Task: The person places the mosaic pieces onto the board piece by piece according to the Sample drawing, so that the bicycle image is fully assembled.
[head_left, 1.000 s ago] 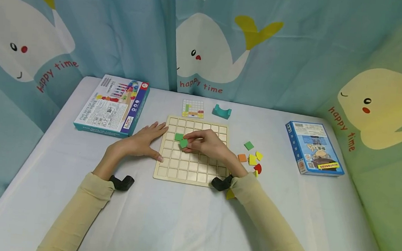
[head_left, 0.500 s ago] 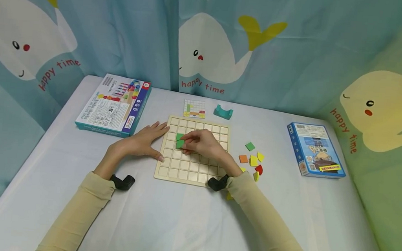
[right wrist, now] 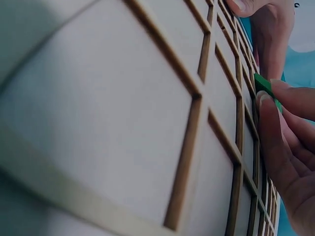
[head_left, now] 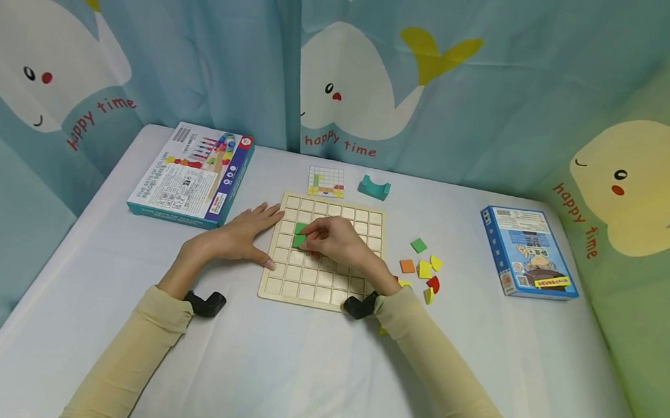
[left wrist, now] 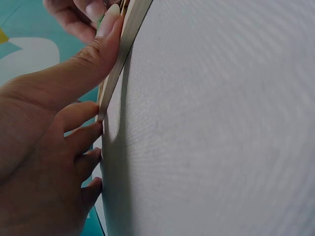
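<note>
A wooden grid board [head_left: 306, 292] lies on the table. My left hand [head_left: 238, 234] is spread at its left edge, the thumb on the near part of the rim and the fingers touching farther up. My right hand [head_left: 338, 239] reaches over the grid and pinches a green square tile [head_left: 298, 241] between thumb and fingertips. In the right wrist view this tile [right wrist: 264, 84] is tilted at the board's surface. Just beyond it, another green tile [head_left: 300, 228] sits in a cell, partly hidden by my fingers. The left wrist view shows my left thumb [left wrist: 106, 37] on the board's edge.
Right of the board lie a green square [head_left: 419, 245], an orange square [head_left: 406, 266] and several yellow and red pieces. A pattern card [head_left: 326, 181] and a teal arch piece [head_left: 375, 188] are behind it. Boxes stand at left [head_left: 186, 177] and right [head_left: 528, 254].
My right hand has shifted slightly left and brought the green tile down to the cell below the other green one. The left hand has stayed on the board's edge.
</note>
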Demonstrator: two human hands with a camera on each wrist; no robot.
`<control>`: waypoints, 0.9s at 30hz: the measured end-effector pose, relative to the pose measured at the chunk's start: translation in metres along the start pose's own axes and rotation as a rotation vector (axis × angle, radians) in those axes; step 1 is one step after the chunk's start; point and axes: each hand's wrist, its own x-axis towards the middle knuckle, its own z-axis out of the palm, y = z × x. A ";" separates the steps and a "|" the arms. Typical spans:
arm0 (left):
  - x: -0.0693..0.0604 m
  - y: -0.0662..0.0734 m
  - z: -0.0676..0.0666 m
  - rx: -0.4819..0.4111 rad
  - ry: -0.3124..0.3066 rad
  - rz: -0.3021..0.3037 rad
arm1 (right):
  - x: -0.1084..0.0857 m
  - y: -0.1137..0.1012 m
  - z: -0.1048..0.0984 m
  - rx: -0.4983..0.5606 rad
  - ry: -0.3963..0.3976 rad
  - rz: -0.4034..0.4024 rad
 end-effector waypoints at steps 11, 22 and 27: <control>0.000 0.002 0.000 0.005 -0.005 -0.007 | 0.000 -0.004 0.001 -0.103 0.010 0.008; -0.001 0.003 -0.001 0.005 0.003 0.006 | -0.007 -0.006 -0.004 -0.070 0.023 0.011; -0.001 0.002 0.000 0.011 0.004 0.010 | -0.015 -0.003 -0.009 -0.071 0.073 -0.014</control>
